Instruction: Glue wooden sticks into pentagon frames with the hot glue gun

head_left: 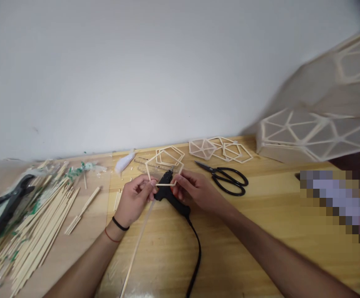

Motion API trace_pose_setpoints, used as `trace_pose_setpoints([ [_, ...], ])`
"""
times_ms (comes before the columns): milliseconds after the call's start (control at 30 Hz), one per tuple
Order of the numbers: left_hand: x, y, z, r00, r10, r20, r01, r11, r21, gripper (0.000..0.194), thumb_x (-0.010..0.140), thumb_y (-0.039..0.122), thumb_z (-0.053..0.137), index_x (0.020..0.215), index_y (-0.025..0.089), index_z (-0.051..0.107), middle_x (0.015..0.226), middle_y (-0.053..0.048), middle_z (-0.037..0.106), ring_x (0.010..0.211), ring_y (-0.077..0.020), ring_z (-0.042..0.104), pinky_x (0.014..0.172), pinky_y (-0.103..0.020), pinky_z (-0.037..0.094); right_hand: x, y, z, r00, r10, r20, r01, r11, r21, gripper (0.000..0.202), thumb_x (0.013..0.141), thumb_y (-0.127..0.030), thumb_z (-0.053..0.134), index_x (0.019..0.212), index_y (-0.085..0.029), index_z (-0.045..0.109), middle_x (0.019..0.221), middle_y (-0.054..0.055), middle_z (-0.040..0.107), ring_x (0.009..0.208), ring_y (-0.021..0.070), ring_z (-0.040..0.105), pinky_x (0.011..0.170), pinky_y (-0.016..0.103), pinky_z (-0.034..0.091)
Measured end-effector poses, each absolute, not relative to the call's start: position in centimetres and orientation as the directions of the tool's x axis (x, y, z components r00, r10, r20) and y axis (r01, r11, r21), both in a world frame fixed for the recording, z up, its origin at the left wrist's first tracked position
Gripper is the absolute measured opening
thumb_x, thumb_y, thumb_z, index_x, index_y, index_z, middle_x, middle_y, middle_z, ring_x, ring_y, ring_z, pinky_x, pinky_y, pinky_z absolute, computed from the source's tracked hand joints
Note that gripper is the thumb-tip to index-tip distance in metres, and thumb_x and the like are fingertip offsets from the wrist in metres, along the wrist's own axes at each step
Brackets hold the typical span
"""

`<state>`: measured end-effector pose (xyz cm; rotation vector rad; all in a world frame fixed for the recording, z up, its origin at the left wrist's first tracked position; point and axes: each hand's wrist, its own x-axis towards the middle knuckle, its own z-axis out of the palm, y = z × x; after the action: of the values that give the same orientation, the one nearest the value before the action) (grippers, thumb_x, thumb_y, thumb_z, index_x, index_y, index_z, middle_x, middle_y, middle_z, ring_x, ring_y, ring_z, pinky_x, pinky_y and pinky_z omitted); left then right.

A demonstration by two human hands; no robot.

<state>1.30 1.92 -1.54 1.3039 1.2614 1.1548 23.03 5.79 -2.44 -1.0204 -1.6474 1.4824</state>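
Note:
Both hands pinch the near corners of a pentagon frame of thin wooden sticks [165,184]. My left hand [134,198] has its thumb and fingers closed on the left corner. At the right corner, my right hand [195,188] grips with thumb and fingers. Just under the frame lies a black glue gun [175,201], its nozzle pointing away and its cord running toward me. A long thin stick [136,248] extends from near the gun to the table's front. Flat behind the held frame are more stick frames [170,155].
Black-handled scissors [229,178] lie to the right, near several polygon frames [229,148]. Many loose wooden sticks [46,231] and a black tool [9,207] cover the left side. A large panelled stick structure [316,132] stands at right against the wall. A pixelated patch [344,207] hides something.

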Motion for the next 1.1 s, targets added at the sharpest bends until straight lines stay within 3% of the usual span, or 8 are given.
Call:
trace_pose_setpoints([
  [133,1.29,1.93,-1.51,0.02,1.0,0.005,0.094,-0.006,0.996,0.041,0.088,0.057,0.079,0.077,0.018,0.069,0.06,0.001,0.065,0.051,-0.0107,0.054,0.053,-0.023,0.045,23.02,5.83,-2.58,-0.453,0.892,-0.012,0.087,0.031,-0.996,0.056,0.098,-0.072,0.061,0.081,-0.019,0.067,0.074,0.004,0.071,0.059,0.015,0.064,0.058,0.029,0.052],
  [333,1.26,1.85,-1.63,0.007,1.0,0.012,0.08,-0.013,0.997,0.041,0.088,0.058,0.079,0.094,0.017,0.076,0.068,-0.001,0.071,0.053,-0.0113,0.057,0.052,-0.023,0.045,23.07,5.91,-2.04,-0.468,0.884,0.02,0.046,0.046,-0.998,0.051,0.096,-0.068,0.068,0.081,-0.019,0.067,0.074,0.004,0.072,0.06,0.0146,0.065,0.062,0.029,0.053],
  [667,1.18,1.81,-1.61,0.025,0.999,0.027,0.138,-0.03,0.99,0.039,0.09,0.057,0.077,0.094,0.018,0.078,0.067,0.0,0.07,0.052,-0.0117,0.055,0.053,-0.024,0.044,23.17,5.98,-2.26,-0.465,0.886,-0.008,0.074,0.03,-0.997,0.057,0.098,-0.073,0.06,0.079,-0.02,0.067,0.067,0.003,0.069,0.056,0.0157,0.064,0.058,0.03,0.052],
  [900,1.13,1.68,-1.44,0.027,0.999,0.046,0.225,-0.051,0.973,0.048,0.095,0.064,0.068,0.076,0.02,0.069,0.058,0.001,0.063,0.053,-0.0127,0.054,0.056,-0.025,0.042,23.15,5.79,-1.67,-0.449,0.892,0.061,0.17,0.152,-0.974,0.053,0.104,-0.064,0.054,0.077,-0.02,0.068,0.069,0.004,0.072,0.059,0.0158,0.064,0.063,0.03,0.049],
  [1100,1.08,1.6,-1.43,0.048,0.998,0.051,0.226,-0.061,0.972,0.054,0.097,0.068,0.064,0.072,0.02,0.065,0.056,0.001,0.06,0.053,-0.0139,0.054,0.058,-0.027,0.041,23.4,6.16,-1.64,-0.398,0.912,0.096,0.101,0.148,-0.984,0.051,0.1,-0.068,0.058,0.083,-0.021,0.068,0.064,0.001,0.064,0.058,0.0155,0.059,0.061,0.03,0.046],
])
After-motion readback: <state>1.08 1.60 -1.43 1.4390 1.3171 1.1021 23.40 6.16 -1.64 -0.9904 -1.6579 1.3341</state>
